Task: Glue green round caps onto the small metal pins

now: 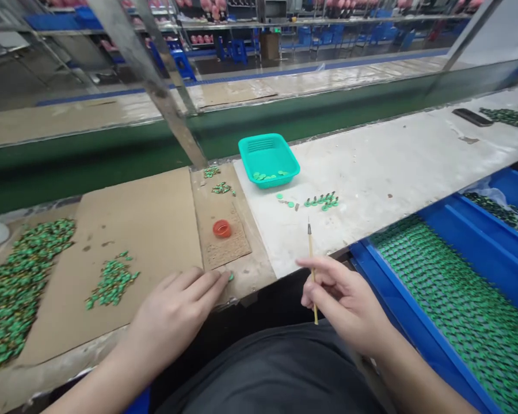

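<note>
My left hand (176, 305) lies on the cardboard sheet (147, 230) near the table's front edge, its fingertips pinched on a small green piece (231, 276). My right hand (343, 299) holds a thin paintbrush (311, 264) upright, tip pointing away from me, over the table's edge. A small orange cap (221, 228) sits on a cardboard scrap just beyond my left fingers. A small pile of green pieces (111, 282) lies left of my left hand.
A teal basket (268, 160) with a few green pieces stands mid-table, with a short row of pieces (322, 200) beside it. A big heap of green pieces (15, 282) lies far left. A blue tray (457, 305) full of them is on my right. A green conveyor (285, 115) runs behind.
</note>
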`<control>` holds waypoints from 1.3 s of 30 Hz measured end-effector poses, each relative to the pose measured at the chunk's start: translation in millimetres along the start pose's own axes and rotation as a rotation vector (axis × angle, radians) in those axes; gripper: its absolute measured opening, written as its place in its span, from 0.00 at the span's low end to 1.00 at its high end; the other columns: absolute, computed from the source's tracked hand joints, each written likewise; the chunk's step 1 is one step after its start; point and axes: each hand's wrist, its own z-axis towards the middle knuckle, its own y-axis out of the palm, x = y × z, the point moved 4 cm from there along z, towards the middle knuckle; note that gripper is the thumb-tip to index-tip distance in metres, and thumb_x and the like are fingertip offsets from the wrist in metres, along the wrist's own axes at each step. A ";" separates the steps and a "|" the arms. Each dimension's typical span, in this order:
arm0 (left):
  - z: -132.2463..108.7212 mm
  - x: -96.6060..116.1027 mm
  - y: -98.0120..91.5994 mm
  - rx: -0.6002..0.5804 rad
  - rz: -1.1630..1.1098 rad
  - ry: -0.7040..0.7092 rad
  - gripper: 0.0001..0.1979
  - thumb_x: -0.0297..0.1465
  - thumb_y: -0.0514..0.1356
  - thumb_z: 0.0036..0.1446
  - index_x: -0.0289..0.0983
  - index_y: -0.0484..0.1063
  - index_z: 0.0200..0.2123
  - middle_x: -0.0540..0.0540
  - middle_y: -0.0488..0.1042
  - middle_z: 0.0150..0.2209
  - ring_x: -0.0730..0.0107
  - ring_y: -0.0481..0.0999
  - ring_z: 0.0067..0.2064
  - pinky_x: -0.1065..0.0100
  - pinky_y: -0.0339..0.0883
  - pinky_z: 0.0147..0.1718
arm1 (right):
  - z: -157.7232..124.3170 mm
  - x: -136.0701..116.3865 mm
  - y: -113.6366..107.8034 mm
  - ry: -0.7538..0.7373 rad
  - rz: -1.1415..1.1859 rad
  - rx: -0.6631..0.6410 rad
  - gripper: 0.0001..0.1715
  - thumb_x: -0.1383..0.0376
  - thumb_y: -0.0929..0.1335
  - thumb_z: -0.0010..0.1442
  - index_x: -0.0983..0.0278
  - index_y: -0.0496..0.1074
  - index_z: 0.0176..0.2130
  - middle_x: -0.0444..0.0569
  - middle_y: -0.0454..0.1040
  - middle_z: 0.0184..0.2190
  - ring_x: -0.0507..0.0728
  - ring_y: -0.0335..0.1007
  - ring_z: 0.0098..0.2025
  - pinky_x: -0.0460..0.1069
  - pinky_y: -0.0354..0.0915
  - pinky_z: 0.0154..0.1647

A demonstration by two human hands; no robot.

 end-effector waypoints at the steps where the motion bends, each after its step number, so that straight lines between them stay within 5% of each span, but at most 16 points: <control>1: -4.2 0.5 -0.3 -0.013 0.000 -0.010 0.21 0.20 0.56 0.77 0.40 0.85 0.59 0.44 0.89 0.48 0.55 0.83 0.44 0.54 0.75 0.42 | 5.0 -4.7 5.0 -0.001 0.056 -0.024 0.18 0.66 0.72 0.82 0.53 0.87 0.64 0.44 0.92 0.38 0.53 0.93 0.39 0.45 0.86 0.45; 5: -7.7 0.3 4.0 0.026 -0.191 -0.245 0.13 0.31 0.58 0.84 0.39 0.83 0.59 0.44 0.88 0.48 0.58 0.85 0.45 0.57 0.77 0.47 | 25.6 -22.3 19.2 -0.015 0.310 -0.080 0.14 0.60 0.74 0.84 0.52 0.90 0.61 0.51 0.95 0.55 0.59 0.96 0.57 0.51 0.88 0.61; 8: -5.1 1.5 14.7 0.093 -0.326 -0.383 0.10 0.36 0.60 0.86 0.40 0.81 0.56 0.47 0.86 0.46 0.63 0.85 0.45 0.60 0.77 0.47 | 38.9 -27.7 23.4 -0.039 0.270 0.020 0.04 0.59 0.81 0.78 0.53 0.90 0.51 0.45 0.94 0.40 0.54 0.93 0.42 0.45 0.86 0.47; 11: -0.7 3.5 26.1 0.156 -0.379 -0.405 0.08 0.34 0.61 0.85 0.41 0.81 0.51 0.49 0.85 0.43 0.64 0.84 0.42 0.61 0.75 0.45 | 50.3 -26.3 28.9 -0.084 0.178 0.154 0.26 0.46 0.74 0.84 0.58 0.88 0.38 0.43 0.82 0.25 0.50 0.79 0.28 0.44 0.75 0.31; 13: -0.2 4.2 30.6 0.192 -0.403 -0.424 0.07 0.33 0.62 0.84 0.40 0.81 0.52 0.49 0.86 0.43 0.64 0.84 0.42 0.61 0.75 0.46 | 57.7 -21.5 36.2 -0.097 0.150 0.169 0.34 0.40 0.68 0.87 0.58 0.91 0.42 0.48 0.87 0.32 0.53 0.83 0.33 0.47 0.78 0.36; 15: -3.2 5.6 31.2 0.225 -0.403 -0.447 0.06 0.31 0.63 0.84 0.39 0.82 0.54 0.47 0.86 0.45 0.63 0.84 0.44 0.60 0.76 0.49 | 65.6 -14.4 44.2 -0.085 0.128 0.143 0.31 0.41 0.67 0.87 0.55 0.93 0.52 0.51 0.93 0.47 0.57 0.90 0.45 0.52 0.85 0.50; 17: -8.3 8.3 28.8 0.251 -0.385 -0.436 0.06 0.29 0.64 0.82 0.39 0.82 0.56 0.46 0.87 0.48 0.62 0.85 0.47 0.59 0.77 0.52 | 74.5 -7.5 50.6 -0.072 0.105 0.133 0.28 0.42 0.68 0.87 0.53 0.93 0.56 0.50 0.94 0.51 0.59 0.91 0.51 0.56 0.85 0.56; 20: -15.2 12.9 25.6 0.244 -0.330 -0.359 0.10 0.27 0.65 0.81 0.37 0.82 0.60 0.43 0.88 0.54 0.59 0.86 0.51 0.56 0.77 0.54 | 90.6 -1.9 55.5 -0.070 0.042 0.199 0.37 0.35 0.67 0.85 0.56 0.94 0.46 0.49 0.88 0.35 0.57 0.85 0.38 0.53 0.81 0.41; 24: -21.2 15.4 28.8 0.213 -0.318 -0.291 0.13 0.26 0.63 0.82 0.34 0.82 0.64 0.43 0.90 0.57 0.58 0.85 0.55 0.54 0.75 0.55 | 114.9 1.9 61.3 0.020 -0.009 0.259 0.49 0.28 0.63 0.82 0.60 0.90 0.36 0.44 0.71 0.19 0.53 0.66 0.21 0.49 0.63 0.21; 27: -27.7 18.9 34.3 0.210 -0.329 -0.289 0.15 0.26 0.61 0.82 0.34 0.83 0.64 0.43 0.89 0.58 0.56 0.84 0.57 0.51 0.73 0.58 | 132.5 4.1 68.8 0.081 0.013 0.212 0.40 0.31 0.70 0.79 0.60 0.88 0.39 0.45 0.78 0.23 0.54 0.75 0.23 0.50 0.73 0.24; 31: -38.2 26.6 44.4 0.207 -0.379 -0.312 0.19 0.25 0.56 0.82 0.34 0.84 0.65 0.43 0.87 0.64 0.50 0.81 0.62 0.47 0.69 0.62 | 151.3 2.9 83.5 -0.030 0.017 0.146 0.22 0.49 0.86 0.66 0.57 0.79 0.41 0.39 0.80 0.31 0.52 0.78 0.31 0.48 0.79 0.34; 34: -42.4 30.5 50.4 0.233 -0.382 -0.327 0.20 0.27 0.57 0.80 0.36 0.85 0.64 0.42 0.86 0.67 0.49 0.81 0.62 0.46 0.69 0.62 | 158.5 3.6 98.0 -0.104 -0.013 0.073 0.15 0.58 0.80 0.75 0.56 0.73 0.42 0.38 0.80 0.34 0.50 0.78 0.33 0.47 0.79 0.37; 36: -43.7 32.2 53.3 0.261 -0.367 -0.340 0.18 0.29 0.60 0.79 0.37 0.86 0.63 0.42 0.86 0.67 0.48 0.82 0.61 0.47 0.70 0.62 | 160.4 5.2 106.6 -0.123 -0.083 0.020 0.06 0.61 0.75 0.81 0.56 0.77 0.47 0.42 0.85 0.38 0.52 0.85 0.37 0.50 0.84 0.43; 39: -46.0 35.2 57.8 0.308 -0.381 -0.379 0.19 0.31 0.63 0.77 0.39 0.86 0.65 0.42 0.85 0.69 0.49 0.82 0.60 0.48 0.73 0.64 | 160.5 8.2 112.6 -0.158 -0.216 0.018 0.06 0.60 0.73 0.83 0.57 0.83 0.52 0.47 0.89 0.45 0.56 0.89 0.42 0.54 0.87 0.47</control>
